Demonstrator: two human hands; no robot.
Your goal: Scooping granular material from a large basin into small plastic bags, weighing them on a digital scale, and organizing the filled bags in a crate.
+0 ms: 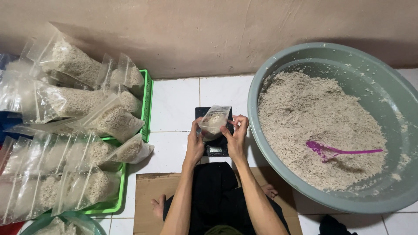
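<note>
While both hands [216, 140] pinch it, the clear bag [213, 121] holds pale grain.

Both bare forearms reach forward from the bottom of the view, close together and nearly parallel, converging slightly toward the wrists. The left hand [194, 141] is raised with its fingers curled inward and thumb up — closed in a pinch. The right hand [236, 135] mirrors it just opposite, fingers bent, fingertips [242, 119] turned toward the left — also pinching. Bare feet show beside the knees.
</note>
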